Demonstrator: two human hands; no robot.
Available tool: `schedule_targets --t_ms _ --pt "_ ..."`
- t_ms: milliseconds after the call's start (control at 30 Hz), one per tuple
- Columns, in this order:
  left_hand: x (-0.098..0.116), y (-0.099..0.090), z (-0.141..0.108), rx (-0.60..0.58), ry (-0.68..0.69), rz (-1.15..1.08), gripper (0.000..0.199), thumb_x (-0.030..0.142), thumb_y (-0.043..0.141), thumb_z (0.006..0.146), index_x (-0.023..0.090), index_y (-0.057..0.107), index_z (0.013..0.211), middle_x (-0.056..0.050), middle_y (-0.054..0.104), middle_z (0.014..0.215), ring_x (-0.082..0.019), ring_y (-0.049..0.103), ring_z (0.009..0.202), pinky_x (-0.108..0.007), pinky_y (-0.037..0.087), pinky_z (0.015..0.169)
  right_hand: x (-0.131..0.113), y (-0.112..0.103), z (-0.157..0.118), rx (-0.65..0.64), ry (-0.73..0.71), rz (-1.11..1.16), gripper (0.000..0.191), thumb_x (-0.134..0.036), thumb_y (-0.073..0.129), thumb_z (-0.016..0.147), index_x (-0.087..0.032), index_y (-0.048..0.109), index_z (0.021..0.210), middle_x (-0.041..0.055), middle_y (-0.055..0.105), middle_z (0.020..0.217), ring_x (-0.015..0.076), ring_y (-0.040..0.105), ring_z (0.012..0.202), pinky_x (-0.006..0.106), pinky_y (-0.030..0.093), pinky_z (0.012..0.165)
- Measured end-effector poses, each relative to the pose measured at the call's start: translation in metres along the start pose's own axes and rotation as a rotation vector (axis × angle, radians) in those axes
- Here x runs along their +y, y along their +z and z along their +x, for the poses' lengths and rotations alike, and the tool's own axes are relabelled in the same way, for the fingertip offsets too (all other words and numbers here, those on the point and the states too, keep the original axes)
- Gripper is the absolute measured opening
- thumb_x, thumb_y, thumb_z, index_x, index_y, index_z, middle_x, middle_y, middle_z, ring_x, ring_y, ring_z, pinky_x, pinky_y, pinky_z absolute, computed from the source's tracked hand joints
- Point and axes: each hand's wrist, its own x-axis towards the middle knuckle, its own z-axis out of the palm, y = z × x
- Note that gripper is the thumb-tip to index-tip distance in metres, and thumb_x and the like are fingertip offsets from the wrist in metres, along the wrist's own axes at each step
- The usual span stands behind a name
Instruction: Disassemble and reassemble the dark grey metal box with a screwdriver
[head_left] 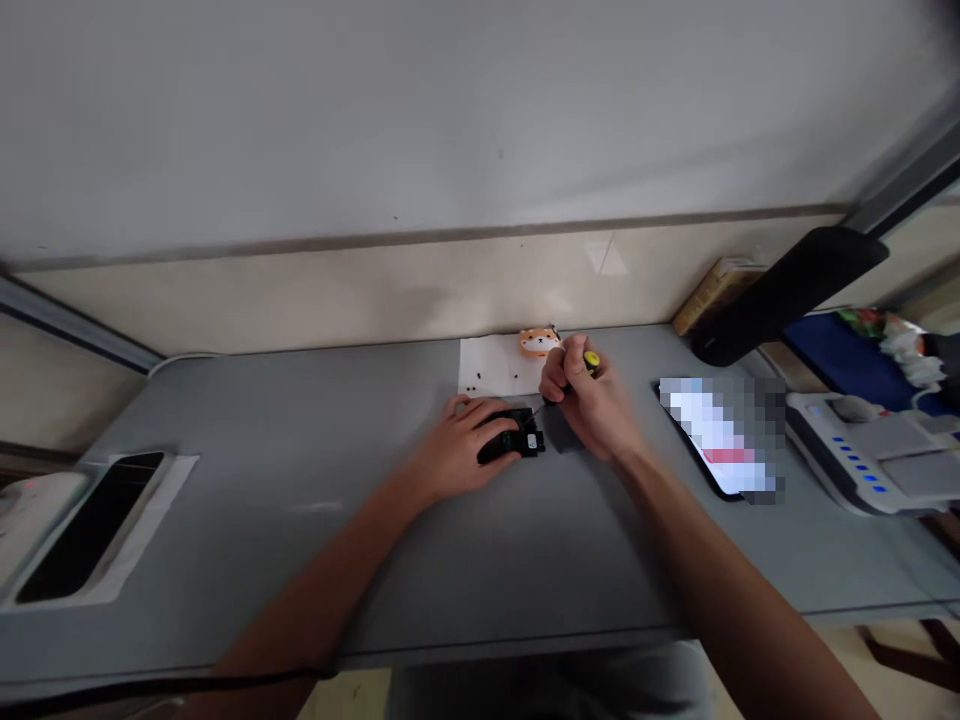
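On the grey table, my left hand (463, 447) is closed around a small black device (531, 441), holding it down. Part of its inside shows, with bits of green and a small white label. My right hand (589, 395) grips a screwdriver (592, 361) with a yellow-and-black handle. Its thin shaft slants down to the left, and the tip is at the device; exact contact is too small to make out. Just behind the hands lies a sheet of white paper (491, 362) with several tiny dark pieces (479, 376), apparently screws. An orange animal-faced case (537, 343) sits at the paper's right.
Right of my hands lies a phone (686, 440) with a lit, blurred screen. Beyond are a white charging station (840, 455) with blue lights, a black cylinder (787, 295) and a book (712, 292). A dark-screened phone (97, 525) rests at the left. A wall closes off the back.
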Motion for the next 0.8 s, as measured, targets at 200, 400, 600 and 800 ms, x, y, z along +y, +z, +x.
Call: schedule_targets --t_ms 200,400,600,800 --pt "0.0016 -0.0026 -0.0009 0.001 0.001 0.008 0.023 0.036 0.059 0.1 0.024 0.068 0.117 -0.009 0.069 0.13 -0.026 0.063 0.124 -0.048 0.041 0.111 -0.0048 -0.0007 0.0014 -0.013 0.05 0.087 0.043 -0.068 0.061 0.089 -0.026 0.063 0.087 -0.0014 0.045 0.072 0.0145 0.046 0.062 0.032 0.045 0.06" --pt "-0.0005 -0.0006 -0.001 0.004 0.005 0.021 0.023 0.037 0.059 0.1 0.024 0.068 0.116 -0.01 0.069 0.131 -0.026 0.064 0.124 -0.048 0.04 0.112 -0.0071 -0.0036 -0.0028 -0.016 0.045 0.083 0.041 -0.055 0.084 0.075 -0.024 0.058 0.076 0.001 0.06 0.088 0.016 0.06 0.078 0.033 0.05 0.071" --pt "-0.0015 0.0013 -0.0007 0.023 0.02 0.023 0.023 0.037 0.059 0.101 0.025 0.069 0.118 -0.008 0.07 0.128 -0.025 0.064 0.122 -0.047 0.042 0.11 -0.0011 -0.0004 -0.0022 0.001 0.0 0.041 0.051 -0.058 0.084 0.075 -0.025 0.046 0.073 -0.0075 0.045 0.06 0.0102 0.044 0.055 0.027 0.039 0.056" --pt "-0.0025 0.0027 -0.0006 0.052 0.045 0.03 0.023 0.038 0.058 0.101 0.024 0.07 0.116 -0.009 0.07 0.127 -0.026 0.065 0.12 -0.047 0.044 0.108 -0.0001 0.0012 0.0008 -0.013 -0.021 0.11 0.046 -0.071 0.069 0.082 -0.026 0.059 0.082 -0.0045 0.04 0.064 0.0121 0.039 0.058 0.028 0.04 0.056"
